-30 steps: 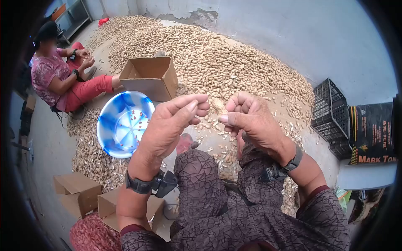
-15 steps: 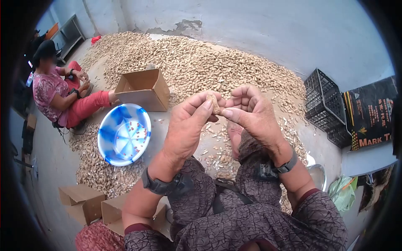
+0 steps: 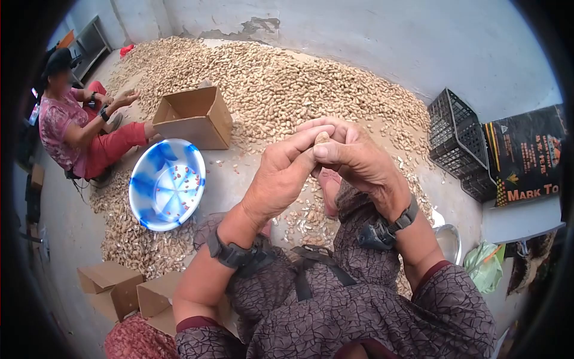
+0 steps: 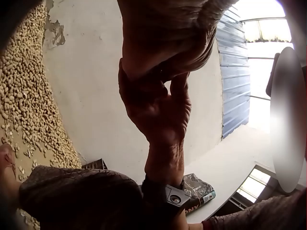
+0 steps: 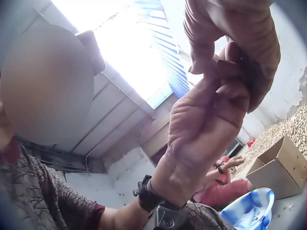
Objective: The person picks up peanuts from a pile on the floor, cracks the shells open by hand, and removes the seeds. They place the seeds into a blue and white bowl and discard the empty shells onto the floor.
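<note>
In the head view a peanut (image 3: 322, 138) in its shell shows only its top, between the thumbs of both hands. The left hand (image 3: 280, 173) pinches it from the left with thumb and bent forefinger. From the other side the right hand (image 3: 366, 157) presses its thumb on the shell, with its fingers curled behind. Both wrist views show the two hands meeting, and the peanut is hidden there by the fingers. Left of the hands stands a blue-and-white basin (image 3: 140, 197) with several reddish peanut kernels (image 3: 179, 186) in it.
A large heap of peanuts (image 3: 287, 78) lies along the wall. An open cardboard box (image 3: 197, 131) stands behind the basin. Empty shells (image 3: 140, 242) cover the floor at left. A black crate (image 3: 451, 137) is at right. Another person (image 3: 72, 125) sits at far left.
The hands have drawn together around the peanut, which now shows less between the thumbs. The head view has shifted a little. The other person's hand has reached out toward the heap.
</note>
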Motion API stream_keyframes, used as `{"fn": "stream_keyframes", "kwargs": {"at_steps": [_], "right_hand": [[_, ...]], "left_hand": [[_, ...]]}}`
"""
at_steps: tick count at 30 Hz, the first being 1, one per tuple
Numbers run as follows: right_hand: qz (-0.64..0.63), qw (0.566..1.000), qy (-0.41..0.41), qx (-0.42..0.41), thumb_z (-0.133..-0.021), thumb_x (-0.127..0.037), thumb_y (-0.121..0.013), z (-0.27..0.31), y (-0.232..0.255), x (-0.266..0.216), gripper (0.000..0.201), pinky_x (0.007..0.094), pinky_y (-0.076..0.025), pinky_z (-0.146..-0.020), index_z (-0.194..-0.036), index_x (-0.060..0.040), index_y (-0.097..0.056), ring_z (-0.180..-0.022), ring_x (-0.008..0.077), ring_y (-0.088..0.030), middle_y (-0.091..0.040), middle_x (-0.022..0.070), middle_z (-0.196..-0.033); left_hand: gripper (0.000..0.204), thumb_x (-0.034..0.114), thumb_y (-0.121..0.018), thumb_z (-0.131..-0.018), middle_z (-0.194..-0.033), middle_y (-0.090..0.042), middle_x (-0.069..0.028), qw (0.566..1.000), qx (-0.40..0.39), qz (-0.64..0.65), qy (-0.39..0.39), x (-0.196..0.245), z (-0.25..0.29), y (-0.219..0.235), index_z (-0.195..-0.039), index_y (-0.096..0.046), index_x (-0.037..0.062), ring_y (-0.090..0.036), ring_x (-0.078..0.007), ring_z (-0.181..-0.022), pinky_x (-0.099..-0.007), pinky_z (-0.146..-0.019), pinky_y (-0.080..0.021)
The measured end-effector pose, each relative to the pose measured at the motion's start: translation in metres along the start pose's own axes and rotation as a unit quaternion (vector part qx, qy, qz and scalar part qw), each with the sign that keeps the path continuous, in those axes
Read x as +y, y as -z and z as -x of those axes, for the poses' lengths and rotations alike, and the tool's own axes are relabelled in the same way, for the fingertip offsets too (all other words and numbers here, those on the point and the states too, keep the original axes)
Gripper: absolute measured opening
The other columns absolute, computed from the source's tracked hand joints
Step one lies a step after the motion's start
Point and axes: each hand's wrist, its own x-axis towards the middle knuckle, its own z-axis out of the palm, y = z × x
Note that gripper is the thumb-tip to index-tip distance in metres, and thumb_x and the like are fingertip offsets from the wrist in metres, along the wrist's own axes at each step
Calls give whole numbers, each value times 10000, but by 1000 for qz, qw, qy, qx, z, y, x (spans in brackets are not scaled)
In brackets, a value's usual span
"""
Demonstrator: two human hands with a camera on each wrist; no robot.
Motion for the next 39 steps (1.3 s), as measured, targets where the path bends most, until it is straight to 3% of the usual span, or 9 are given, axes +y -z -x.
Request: {"fn": "stream_keyframes", "kwargs": {"at_steps": [2, 4, 8, 10, 15, 23, 29, 35, 39], "right_hand": [[-6, 1000, -18, -9, -724, -203, -683, -1, 2, 4, 395, 240, -452, -663, -1013, 14, -523, -750, 112, -535, -565, 49, -841], [-22, 1000, -3, 0, -726, -204, -679, -4, 2, 10, 391, 246, -453, -678, -1012, 14, -525, -764, 116, -538, -566, 52, -837], [-22, 1000, -21, -4, -727, -205, -677, -2, -6, 6, 383, 249, -450, -680, -1006, 14, -530, -769, 118, -536, -567, 55, -848], [-18, 1000, 9, 10, -733, -206, -673, -3, -6, 11, 373, 250, -448, -678, -999, 17, -537, -768, 119, -537, -573, 55, -850], [26, 999, 21, 19, -753, -205, -654, -1, -12, 5, 316, 233, -439, -664, -965, 10, -559, -746, 106, -536, -579, 45, -830], [111, 987, 48, 110, -754, -179, -630, 8, -17, 6, 190, 165, -332, -449, -821, -2, -609, -526, 36, -440, -524, -20, -626], [86, 989, 48, 111, -754, -192, -639, 7, -1, 13, 203, 164, -328, -450, -824, -3, -607, -529, 33, -434, -514, -27, -623], [22, 998, 21, 55, -785, -212, -627, 8, 25, 29, 234, 160, -343, -464, -849, 10, -592, -558, 45, -464, -549, 2, -665], [-10, 997, 13, 77, -773, -189, -635, 11, 36, 31, 236, 176, -355, -453, -844, 32, -594, -558, 57, -483, -555, 32, -666]], "left_hand": [[270, 39, -449, -864, -1118, -516, -65, 1000, -3, 4, -13, -2, 2, 1, -1116, -512, -34, -495, -122, -984, -250, -854, -398], [329, 64, -477, -873, -936, -530, -5, 996, 8, -85, -36, -7, 4, 4, -1195, -467, 2, -459, -54, -728, -190, -632, -396], [347, 58, -485, -868, -894, -524, 1, 998, 5, -60, -19, -6, 7, 7, -1210, -451, 6, -457, -56, -727, -196, -639, -399], [312, 5, -442, -840, -1089, -528, -63, 1000, -6, -22, -9, 0, 8, 5, -1147, -496, -4, -491, -115, -981, -250, -845, -402], [321, 21, -487, -828, -1066, -534, -57, 1000, -2, 14, -27, 0, 12, 1, -1145, -490, -28, -492, -102, -955, -245, -830, -410], [330, 79, -563, -818, -1040, -545, -54, 997, 8, 71, -36, -15, 11, -4, -1116, -512, -52, -505, -89, -881, -232, -788, -434], [334, 32, -533, -813, -1040, -544, -67, 997, -3, 65, -27, -22, 3, -7, -1132, -490, -58, -507, -96, -918, -239, -810, -437], [406, 3, -504, -800, -1078, -525, -76, 988, -65, 120, 77, -22, -3, -5, -1194, -418, -48, -522, -148, -988, -285, -875, -437], [304, 75, -511, -828, -968, -558, -44, 992, -27, 86, 93, -25, -11, -20, -1116, -511, -24, -537, -97, -860, -246, -778, -460]]}}
